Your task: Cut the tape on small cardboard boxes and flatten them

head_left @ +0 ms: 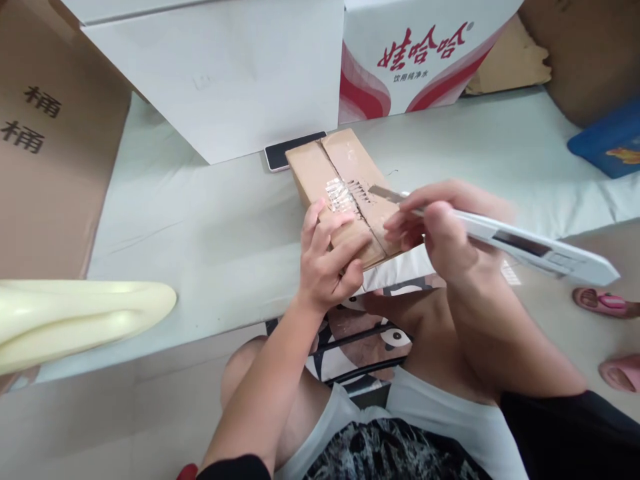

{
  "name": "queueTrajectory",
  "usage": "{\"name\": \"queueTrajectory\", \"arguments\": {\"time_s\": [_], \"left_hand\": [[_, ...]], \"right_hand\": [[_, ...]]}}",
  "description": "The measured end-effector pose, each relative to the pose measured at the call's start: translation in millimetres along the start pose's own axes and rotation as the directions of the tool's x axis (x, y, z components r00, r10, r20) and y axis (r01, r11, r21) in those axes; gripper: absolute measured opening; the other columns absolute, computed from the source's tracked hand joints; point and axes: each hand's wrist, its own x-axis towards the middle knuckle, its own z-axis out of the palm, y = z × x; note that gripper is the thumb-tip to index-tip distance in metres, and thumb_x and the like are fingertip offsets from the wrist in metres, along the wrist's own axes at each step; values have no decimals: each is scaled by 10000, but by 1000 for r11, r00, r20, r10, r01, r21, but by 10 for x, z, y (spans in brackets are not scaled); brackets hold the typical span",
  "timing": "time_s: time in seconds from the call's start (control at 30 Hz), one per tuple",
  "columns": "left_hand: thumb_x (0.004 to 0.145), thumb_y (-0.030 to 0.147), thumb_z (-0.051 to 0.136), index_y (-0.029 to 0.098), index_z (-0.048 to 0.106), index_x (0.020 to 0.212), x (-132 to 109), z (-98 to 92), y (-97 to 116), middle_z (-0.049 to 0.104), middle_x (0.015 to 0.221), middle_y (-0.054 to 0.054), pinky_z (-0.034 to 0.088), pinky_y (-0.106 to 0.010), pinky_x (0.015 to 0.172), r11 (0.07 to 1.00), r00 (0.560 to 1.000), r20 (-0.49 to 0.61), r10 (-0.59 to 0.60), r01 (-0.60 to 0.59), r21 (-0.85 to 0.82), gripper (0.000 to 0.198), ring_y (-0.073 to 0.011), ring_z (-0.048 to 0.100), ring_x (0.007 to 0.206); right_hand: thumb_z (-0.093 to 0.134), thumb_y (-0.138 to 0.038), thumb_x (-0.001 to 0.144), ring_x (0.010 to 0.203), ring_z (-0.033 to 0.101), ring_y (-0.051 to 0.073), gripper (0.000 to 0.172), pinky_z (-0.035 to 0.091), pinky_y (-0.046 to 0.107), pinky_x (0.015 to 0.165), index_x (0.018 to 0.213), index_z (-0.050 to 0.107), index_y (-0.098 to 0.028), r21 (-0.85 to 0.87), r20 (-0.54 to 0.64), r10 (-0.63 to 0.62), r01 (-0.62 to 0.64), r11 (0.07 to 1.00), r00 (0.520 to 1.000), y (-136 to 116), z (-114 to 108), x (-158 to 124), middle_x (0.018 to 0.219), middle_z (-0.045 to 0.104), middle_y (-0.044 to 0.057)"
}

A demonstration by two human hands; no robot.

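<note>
A small brown cardboard box [356, 157] rests on the pale covered table, its top seam facing up. A strip of clear tape [341, 195] crosses the seam, with rows of dark cut-like marks beside it. My left hand [330, 257] grips the near left part of the box, fingers bent over its top. In my right hand [450, 223] is a white utility knife [530, 243], closed in the fingers. Its metal blade [385, 193] points left, over the top of the box just right of the marks. Whether the blade touches the cardboard I cannot tell.
Behind the box lies a phone [295, 150] against a large white box [215, 80]. A red-and-white printed carton [415, 63] stands beside it. At left are a tall cardboard carton [55, 153] and a pale yellow plastic object [90, 320]. A blue item [610, 143] sits far right.
</note>
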Motion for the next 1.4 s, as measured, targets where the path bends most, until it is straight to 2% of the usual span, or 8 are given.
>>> {"name": "queueTrajectory", "arguments": {"time_s": [0.1,0.2,0.3,0.4,0.53,0.8,1.0,1.4], "left_hand": [[1023,430,361,302,680,1211,-14,18,-9,654,1278,-62,342,-616,1257,999,1000,-4,-9,9,-35,392,-279,605,1272],[1018,429,371,306,677,1211,-14,35,-12,668,1234,-51,364,-599,1250,999,999,-48,-10,8,-49,383,-264,625,1233],[1013,428,376,289,696,1148,-13,48,-4,686,1197,-56,414,-605,1218,1000,997,-69,-17,16,-16,374,-278,627,1243],[1019,460,341,293,711,1115,-18,63,1,696,1191,-53,418,-617,1218,999,997,-59,-39,39,1,418,-283,618,1267],[1004,450,382,335,698,1163,-24,81,-11,686,1203,-43,389,-605,1238,997,995,-90,-47,40,-70,373,-273,633,1218],[992,424,396,310,678,1152,-17,34,-21,686,1187,-43,428,-585,1213,1000,998,-66,-6,5,-12,343,-240,650,1176],[1000,465,357,313,707,1163,-55,10,-46,700,1212,-48,387,-617,1237,999,999,28,-36,35,41,415,-251,628,1228],[990,410,406,288,701,1148,-37,30,-19,694,1198,-48,400,-595,1234,1000,999,-39,-16,15,-28,356,-246,645,1196]], "right_hand": [[666,-569,916,493,556,128,379,477,291,496,730,606,-243,-83,-40,-46,42,996,998,79,14,27,549,581,-27],[598,-369,927,507,591,130,170,480,274,489,871,693,-239,-14,71,29,-28,999,997,124,0,70,591,635,-33],[563,-234,854,528,598,129,156,461,265,480,803,711,-224,-2,169,18,-18,1000,985,116,-25,95,642,679,-20],[617,-231,817,464,501,106,124,390,263,457,697,648,-225,-123,154,-57,76,990,986,88,-32,98,567,610,-33],[636,-203,779,421,432,90,75,323,253,426,723,597,-236,-223,96,-52,73,972,994,74,1,76,535,545,-58],[627,-184,707,451,468,108,122,345,255,453,680,526,-248,-378,65,-75,94,921,995,68,90,62,534,559,-55],[613,-218,720,443,466,117,114,358,268,463,663,522,-255,-411,106,-76,113,905,991,65,87,76,522,569,-43],[612,-217,726,406,420,94,119,325,253,438,656,520,-243,-416,155,-49,110,903,987,35,74,74,481,517,-53]]}}
